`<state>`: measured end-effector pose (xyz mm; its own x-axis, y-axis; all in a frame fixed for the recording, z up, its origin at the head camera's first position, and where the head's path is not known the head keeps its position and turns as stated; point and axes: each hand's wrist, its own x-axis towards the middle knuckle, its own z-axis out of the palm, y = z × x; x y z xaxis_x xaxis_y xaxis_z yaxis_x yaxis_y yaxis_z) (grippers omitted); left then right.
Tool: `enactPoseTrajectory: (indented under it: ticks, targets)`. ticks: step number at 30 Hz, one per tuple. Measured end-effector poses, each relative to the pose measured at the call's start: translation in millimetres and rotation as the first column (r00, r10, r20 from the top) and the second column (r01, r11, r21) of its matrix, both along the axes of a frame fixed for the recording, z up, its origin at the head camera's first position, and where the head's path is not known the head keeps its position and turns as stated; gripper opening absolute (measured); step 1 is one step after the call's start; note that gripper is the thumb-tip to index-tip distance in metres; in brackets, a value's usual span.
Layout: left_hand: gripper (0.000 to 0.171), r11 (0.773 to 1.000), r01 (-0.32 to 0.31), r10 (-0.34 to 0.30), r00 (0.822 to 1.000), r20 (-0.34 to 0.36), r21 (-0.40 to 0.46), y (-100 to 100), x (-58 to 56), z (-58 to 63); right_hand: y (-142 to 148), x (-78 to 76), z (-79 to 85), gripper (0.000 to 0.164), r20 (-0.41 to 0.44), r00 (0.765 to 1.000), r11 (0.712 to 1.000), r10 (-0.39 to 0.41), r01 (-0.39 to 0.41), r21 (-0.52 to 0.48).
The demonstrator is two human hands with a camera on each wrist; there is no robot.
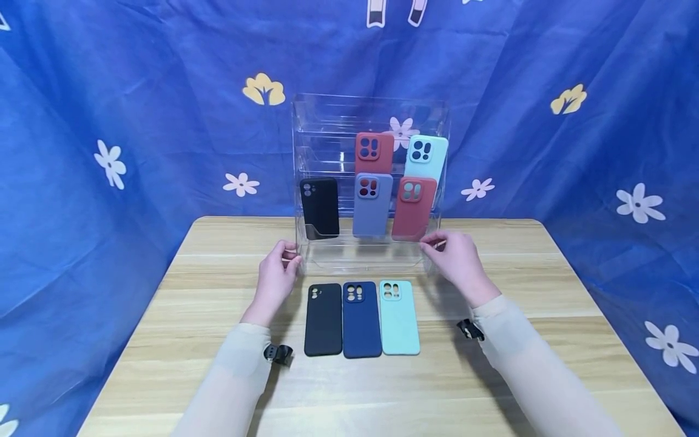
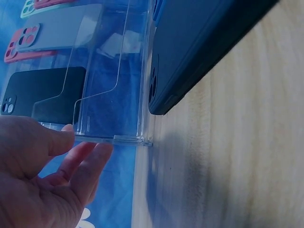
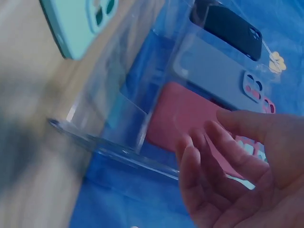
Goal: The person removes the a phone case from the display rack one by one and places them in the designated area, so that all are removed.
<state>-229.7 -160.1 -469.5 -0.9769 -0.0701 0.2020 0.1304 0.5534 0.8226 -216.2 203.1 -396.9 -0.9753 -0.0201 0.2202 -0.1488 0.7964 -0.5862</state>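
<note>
A clear tiered display rack (image 1: 371, 255) stands on the table with several phone cases in its tiers. My left hand (image 1: 276, 274) is at its left side, fingertips (image 2: 105, 148) touching the side wall near the bottom. By the lower right corner, my right hand (image 1: 457, 260) has loosely bent fingers and a gap beside the thumb; contact is unclear. The front tier bears a black case (image 1: 320, 209), a lavender case (image 1: 372, 209) and a red case (image 1: 412, 212). Behind them are another red case (image 1: 374, 149) and a light blue case (image 1: 427, 155).
In front of the rack, a black case (image 1: 323, 321), a navy case (image 1: 362, 321) and a mint case (image 1: 400, 321) lie side by side on the wooden table (image 1: 349, 400). A blue flowered curtain (image 1: 180, 121) hangs behind and at both sides.
</note>
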Motion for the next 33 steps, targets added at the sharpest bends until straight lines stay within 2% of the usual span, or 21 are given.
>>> enactPoseTrajectory:
  ticks: [3,6,9,12,18,24,33]
  targets:
    - [0.024,1.000,0.004,-0.004,1.000,0.001,0.003,4,-2.6,-1.6,4,-3.1,6.6,0.018,-0.116,0.993,0.998,-0.016,0.023,0.064]
    - [0.023,1.000,0.002,-0.002,1.000,-0.011,-0.006,1,-2.4,-2.0,3,-7.5,11.9,0.022,-0.233,0.973,0.994,-0.008,0.033,0.104]
    - [0.023,1.000,0.008,-0.008,1.000,-0.019,-0.011,0,-2.6,-1.5,3,-12.2,19.6,0.028,-0.327,0.945,0.996,0.012,0.017,0.087]
    - [0.023,1.000,0.009,-0.009,1.000,-0.016,-0.010,-1,-2.8,-2.1,4,-17.4,27.2,0.034,-0.379,0.925,0.998,0.037,-0.014,0.064]
    - [0.025,1.000,0.006,-0.006,1.000,-0.010,-0.004,1,-2.3,-3.3,8,-28.4,41.1,0.043,-0.389,0.920,0.998,0.050,-0.033,0.049]
    - [0.024,1.000,-0.003,0.003,1.000,-0.007,-0.008,2,-1.6,-2.4,12,-44.3,47.7,0.046,-0.418,0.906,0.997,0.067,-0.052,0.049]
    - [0.024,1.000,0.001,-0.001,1.000,0.000,0.002,1,-1.2,-2.0,11,-56.6,57.3,0.039,-0.396,0.914,0.997,0.082,-0.074,0.035]
